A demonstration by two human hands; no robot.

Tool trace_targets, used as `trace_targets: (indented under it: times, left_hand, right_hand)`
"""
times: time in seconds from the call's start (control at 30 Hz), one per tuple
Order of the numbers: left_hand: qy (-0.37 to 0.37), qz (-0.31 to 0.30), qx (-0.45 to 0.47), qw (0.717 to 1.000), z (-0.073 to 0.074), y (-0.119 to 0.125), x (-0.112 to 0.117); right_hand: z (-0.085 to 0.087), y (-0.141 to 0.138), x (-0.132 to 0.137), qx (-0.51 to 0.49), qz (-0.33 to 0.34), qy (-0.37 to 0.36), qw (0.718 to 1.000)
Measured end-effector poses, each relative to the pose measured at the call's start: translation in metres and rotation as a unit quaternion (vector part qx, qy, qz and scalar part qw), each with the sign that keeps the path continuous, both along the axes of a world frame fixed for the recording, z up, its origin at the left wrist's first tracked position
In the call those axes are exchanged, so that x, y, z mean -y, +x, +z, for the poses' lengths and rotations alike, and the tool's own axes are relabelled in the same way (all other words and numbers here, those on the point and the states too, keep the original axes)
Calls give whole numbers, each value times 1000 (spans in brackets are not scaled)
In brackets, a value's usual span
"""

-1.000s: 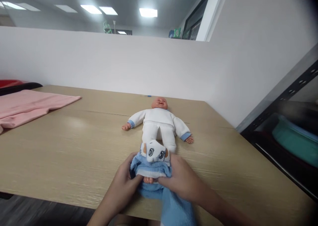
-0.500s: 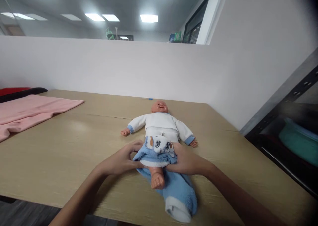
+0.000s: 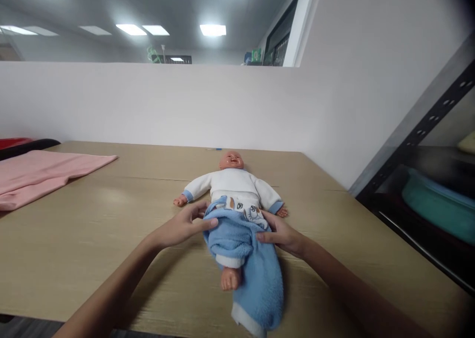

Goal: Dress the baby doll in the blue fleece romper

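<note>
A baby doll in a white top with blue cuffs lies on its back, head toward the wall. Fuzzy light-blue trousers with an animal face at the waist cover its hips and are bunched over one leg. One bare foot sticks out of a white cuff; the other trouser leg lies flat toward me, no foot showing. My left hand grips the trousers' waist at the left side, thumb on top. My right hand pinches the cloth at the right side, its fingertips partly hidden.
A pink cloth lies on the table at the left, beside a red and black object. A wall closes off the back. To the right stands a dark metal rack with a teal basin.
The trousers have been drawn up the doll's leg, so the white cuff now sits at its ankle. Both hands have shifted up to the waist sides. The view has turned slightly right.
</note>
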State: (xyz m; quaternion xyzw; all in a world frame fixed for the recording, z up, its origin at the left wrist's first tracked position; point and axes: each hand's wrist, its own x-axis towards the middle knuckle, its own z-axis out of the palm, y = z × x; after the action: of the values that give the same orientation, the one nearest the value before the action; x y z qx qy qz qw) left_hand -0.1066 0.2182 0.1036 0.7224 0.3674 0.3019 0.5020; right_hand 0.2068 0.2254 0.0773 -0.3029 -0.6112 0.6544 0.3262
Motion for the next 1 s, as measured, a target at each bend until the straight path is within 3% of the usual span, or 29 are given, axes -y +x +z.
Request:
trace_targets:
  times: [0.1,0.17,0.27,0.37,0.5,0.57,0.67,0.83,1.0]
  left_hand:
    - [76,97,-52,991,7,12,-2]
    - [128,112,-97,981,15,20,-6]
    - [167,49,-181,968,29,33,-20]
    - [158,-19,-255,954,43,42,-38]
    - [163,-109,-297,935,62,46,-55]
    - [154,-146,-269,940,70,47,-58]
    - [73,-199,-186,959,72,51,-62]
    - [-63,-247,-61,965,55,64,-73]
    - [-90,-276,-25,957,45,67,-73]
  right_hand:
    - [-7,-5,3,-56,-44,-66,995]
    - [-11,-8,5,-88,-65,-88,990]
    - [-13,-11,6,-108,-74,-86,988]
    - [-12,-10,6,-100,-50,-80,990]
    - [-10,-5,3,-81,-7,-77,994]
    - [-10,-1,2,-72,3,-78,994]
    - [-7,4,1,-58,-5,-61,996]
    - [0,9,3,-42,2,-27,999]
    - [8,8,8,-94,-40,-43,994]
